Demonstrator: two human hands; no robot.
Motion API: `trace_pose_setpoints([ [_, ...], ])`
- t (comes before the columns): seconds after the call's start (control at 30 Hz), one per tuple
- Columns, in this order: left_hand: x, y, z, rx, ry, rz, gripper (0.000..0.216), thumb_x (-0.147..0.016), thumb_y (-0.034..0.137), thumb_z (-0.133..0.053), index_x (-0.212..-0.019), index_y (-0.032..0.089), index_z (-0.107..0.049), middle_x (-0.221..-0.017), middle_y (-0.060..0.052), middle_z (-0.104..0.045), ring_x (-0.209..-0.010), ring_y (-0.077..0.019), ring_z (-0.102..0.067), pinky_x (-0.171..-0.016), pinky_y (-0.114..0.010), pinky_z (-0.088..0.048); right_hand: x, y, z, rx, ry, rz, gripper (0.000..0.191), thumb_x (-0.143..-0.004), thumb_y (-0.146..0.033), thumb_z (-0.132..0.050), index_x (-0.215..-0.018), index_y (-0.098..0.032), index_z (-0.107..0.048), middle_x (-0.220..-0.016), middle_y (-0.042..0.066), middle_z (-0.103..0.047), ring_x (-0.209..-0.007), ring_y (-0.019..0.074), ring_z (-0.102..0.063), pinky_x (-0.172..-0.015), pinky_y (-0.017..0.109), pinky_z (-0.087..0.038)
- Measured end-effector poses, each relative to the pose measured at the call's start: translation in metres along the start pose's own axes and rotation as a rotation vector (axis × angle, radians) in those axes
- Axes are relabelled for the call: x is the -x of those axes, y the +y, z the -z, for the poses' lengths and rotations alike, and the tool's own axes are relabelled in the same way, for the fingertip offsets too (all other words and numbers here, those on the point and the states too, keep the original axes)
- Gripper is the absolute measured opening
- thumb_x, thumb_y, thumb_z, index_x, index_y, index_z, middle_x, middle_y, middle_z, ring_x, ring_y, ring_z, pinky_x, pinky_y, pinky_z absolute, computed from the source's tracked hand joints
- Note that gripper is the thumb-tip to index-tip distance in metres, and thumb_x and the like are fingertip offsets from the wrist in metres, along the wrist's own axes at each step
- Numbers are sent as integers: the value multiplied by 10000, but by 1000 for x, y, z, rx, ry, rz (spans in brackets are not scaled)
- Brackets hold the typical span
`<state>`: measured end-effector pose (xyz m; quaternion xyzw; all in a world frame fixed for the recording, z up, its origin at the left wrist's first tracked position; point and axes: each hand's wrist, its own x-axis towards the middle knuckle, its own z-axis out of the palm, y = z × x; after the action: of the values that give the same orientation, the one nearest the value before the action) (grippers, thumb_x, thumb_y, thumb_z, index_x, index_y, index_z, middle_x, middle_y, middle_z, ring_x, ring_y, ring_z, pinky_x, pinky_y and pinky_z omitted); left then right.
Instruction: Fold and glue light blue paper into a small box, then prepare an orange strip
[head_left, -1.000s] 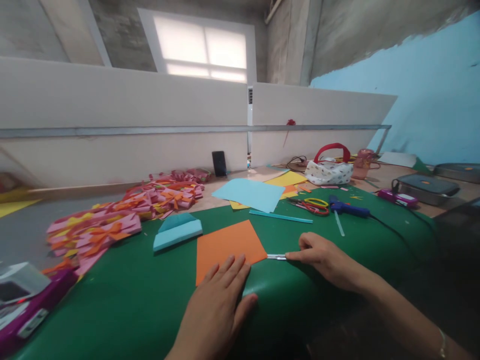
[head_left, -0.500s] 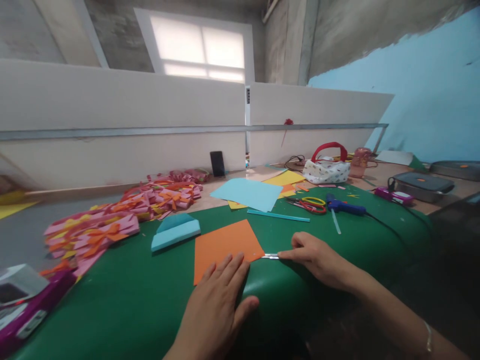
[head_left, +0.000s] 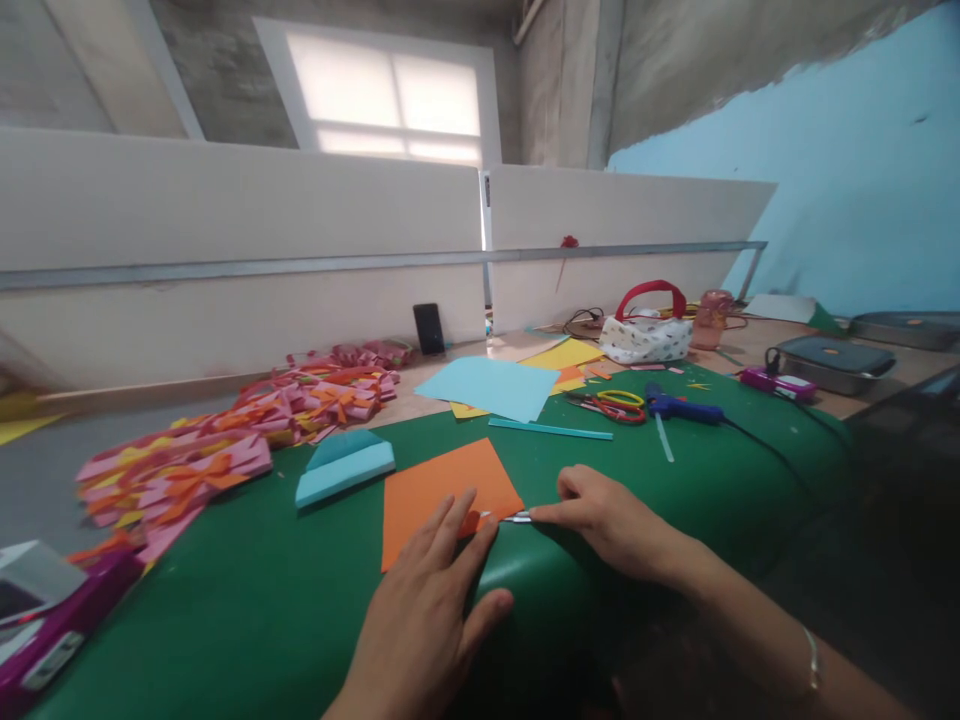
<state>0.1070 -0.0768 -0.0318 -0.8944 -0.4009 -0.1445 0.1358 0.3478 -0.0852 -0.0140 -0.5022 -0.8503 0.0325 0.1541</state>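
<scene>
A square of orange paper [head_left: 442, 480] lies on the green mat [head_left: 247, 590], its near right edge slightly lifted. My left hand [head_left: 427, 600] presses flat on the paper's lower edge, fingers spread and thumb out to the right. My right hand [head_left: 600, 520] is closed, index finger stretched along a slim silver craft knife [head_left: 517, 518], most of which the hand hides. The knife's front end reaches under the paper's right edge, near my left fingertips. To the left sits a folded light-blue paper piece [head_left: 345, 474].
Beyond are light-blue sheets [head_left: 491, 385], a blue strip [head_left: 551, 429], scissors [head_left: 611, 403] and a blue glue gun [head_left: 682, 408] with its cord. Pink and orange paper decorations [head_left: 225, 450] pile up left. A phone [head_left: 428, 328] leans on the partition; a cloth bag [head_left: 646, 338] stands right.
My right hand has slid left with the knife, pushing it farther in at the orange paper's edge. My left fingers have parted a little. The view has shifted slightly.
</scene>
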Motion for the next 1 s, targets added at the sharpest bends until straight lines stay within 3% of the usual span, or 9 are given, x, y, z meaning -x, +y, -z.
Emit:
trace_pose_setpoints([
  [0.17, 8, -3, -6, -107, 153, -100, 568, -832, 559, -431, -1289, 226, -483, -1381, -85, -456, -1238, -300, -430, -927, -433, -429, -2, -1, -3, 0, 1, -2, 312, -933, -225, -396, -1074, -337, -651, -774, 19, -413, -717, 145, -409, -608, 257, -299],
  [0.27, 16, -3, -5, -147, 214, -106, 558, -822, 554, -460, -1254, 205, -514, -1270, -82, -563, -1139, -292, -503, -923, -449, -405, -2, 1, -4, 7, 9, -1, 324, -933, -215, -392, -1082, -353, -644, -775, 21, -421, -719, 148, -411, -613, 258, -304],
  [0.4, 19, -1, -1, -82, 133, -34, 530, -829, 560, -445, -1211, 207, -549, -1153, -72, -628, -964, -255, -567, -828, -417, -435, -2, 2, -4, 3, 20, 1, 334, -928, -207, -392, -1089, -357, -643, -779, 27, -428, -726, 155, -414, -632, 263, -322],
  [0.57, 14, 1, 4, -8, 50, 17, 516, -842, 545, -429, -1219, 211, -541, -1167, -68, -615, -982, -258, -543, -816, -420, -423, 4, 4, -3, -16, 26, 15, 347, -924, -190, -378, -1070, -345, -653, -771, 28, -431, -714, 154, -418, -627, 263, -331],
  [0.77, 15, 2, 7, 15, 33, 38, 513, -832, 549, -438, -1214, 223, -547, -1162, -64, -617, -976, -268, -537, -824, -424, -410, 10, 8, -1, -27, 29, 40, 358, -927, -189, -359, -1076, -338, -648, -785, 30, -446, -728, 153, -427, -639, 266, -349],
  [1.0, 16, 3, 6, 1, 46, 28, 514, -845, 545, -417, -1218, 217, -545, -1160, -69, -623, -982, -276, -543, -826, -445, -420, 1, -10, -6, -35, 75, 12, 280, -921, -275, -402, -964, -266, -679, -744, 22, -444, -683, 147, -399, -591, 247, -330],
])
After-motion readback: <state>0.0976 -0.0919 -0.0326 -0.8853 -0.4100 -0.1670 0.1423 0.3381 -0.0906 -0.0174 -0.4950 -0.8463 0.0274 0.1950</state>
